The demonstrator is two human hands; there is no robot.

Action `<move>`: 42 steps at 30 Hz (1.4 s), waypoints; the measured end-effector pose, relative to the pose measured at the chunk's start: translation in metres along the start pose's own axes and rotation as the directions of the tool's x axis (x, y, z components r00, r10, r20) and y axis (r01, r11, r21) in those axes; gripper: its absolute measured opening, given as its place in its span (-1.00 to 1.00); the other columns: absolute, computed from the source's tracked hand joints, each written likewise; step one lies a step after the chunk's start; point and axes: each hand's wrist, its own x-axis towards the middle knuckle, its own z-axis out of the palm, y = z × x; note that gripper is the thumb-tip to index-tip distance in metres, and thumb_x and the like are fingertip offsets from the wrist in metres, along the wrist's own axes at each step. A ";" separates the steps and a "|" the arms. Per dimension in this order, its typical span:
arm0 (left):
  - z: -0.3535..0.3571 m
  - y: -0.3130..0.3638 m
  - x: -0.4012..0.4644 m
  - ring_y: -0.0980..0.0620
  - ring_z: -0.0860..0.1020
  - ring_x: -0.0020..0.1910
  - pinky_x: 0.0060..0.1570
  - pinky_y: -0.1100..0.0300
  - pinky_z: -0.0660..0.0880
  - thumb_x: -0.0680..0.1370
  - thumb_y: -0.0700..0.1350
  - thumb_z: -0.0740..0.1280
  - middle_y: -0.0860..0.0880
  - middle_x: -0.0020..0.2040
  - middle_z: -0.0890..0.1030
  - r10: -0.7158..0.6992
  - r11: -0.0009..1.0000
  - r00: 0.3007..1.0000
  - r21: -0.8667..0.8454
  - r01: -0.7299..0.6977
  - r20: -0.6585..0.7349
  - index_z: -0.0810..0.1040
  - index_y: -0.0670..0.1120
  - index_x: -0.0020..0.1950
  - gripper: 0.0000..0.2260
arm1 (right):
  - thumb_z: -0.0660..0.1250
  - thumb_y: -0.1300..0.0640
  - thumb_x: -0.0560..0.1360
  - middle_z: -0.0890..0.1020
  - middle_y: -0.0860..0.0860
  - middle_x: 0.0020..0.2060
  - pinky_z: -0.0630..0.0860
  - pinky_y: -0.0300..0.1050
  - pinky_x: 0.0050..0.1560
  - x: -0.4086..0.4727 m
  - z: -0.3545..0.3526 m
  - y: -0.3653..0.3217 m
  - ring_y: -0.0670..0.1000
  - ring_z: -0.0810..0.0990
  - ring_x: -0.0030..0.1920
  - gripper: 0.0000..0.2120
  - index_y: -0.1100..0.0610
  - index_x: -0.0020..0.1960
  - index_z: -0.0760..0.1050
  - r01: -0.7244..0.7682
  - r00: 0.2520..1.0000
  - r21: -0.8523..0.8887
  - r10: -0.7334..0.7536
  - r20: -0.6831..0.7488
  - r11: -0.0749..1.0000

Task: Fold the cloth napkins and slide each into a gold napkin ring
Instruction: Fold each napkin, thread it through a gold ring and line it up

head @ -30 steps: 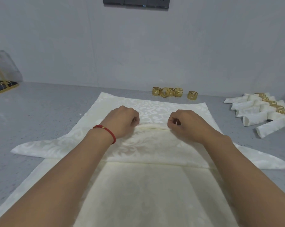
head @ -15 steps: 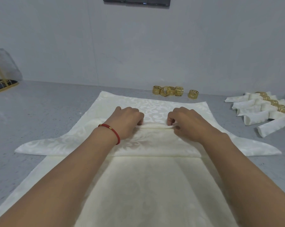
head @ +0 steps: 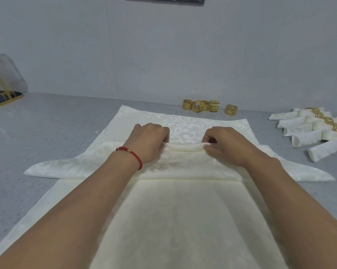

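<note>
A cream patterned cloth napkin [head: 185,166] lies folded into a wide band with pointed ends on a stack of flat napkins [head: 183,220]. Its upper edge is rolled into a small tube between my hands. My left hand [head: 150,140], with a red bracelet at the wrist, grips the left end of that roll. My right hand [head: 223,144] pinches the right end. Several loose gold napkin rings [head: 200,106] stand behind the cloth, near the wall.
Several rolled napkins in gold rings [head: 315,131] lie at the right of the grey counter [head: 47,133]. A clear stand with a gold frame [head: 2,88] sits at the far left. A grey wall rises behind.
Both hands have pushed forward and rolled the napkin's upper edge into a thicker tube. The band's pointed ends have drawn inward and away from me.
</note>
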 end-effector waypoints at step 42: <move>-0.003 0.000 0.000 -0.03 0.42 -0.02 -0.11 0.10 0.23 0.54 -0.15 0.34 0.12 -0.12 0.39 0.095 0.994 0.995 0.055 -0.096 0.017 0.35 0.07 -0.07 -0.81 | 0.47 0.21 0.46 0.59 -0.07 -0.13 0.57 0.05 0.01 0.002 0.003 0.006 0.00 0.57 -0.07 -0.87 0.00 -0.11 0.59 0.016 0.998 0.092 -0.010 -0.064 0.996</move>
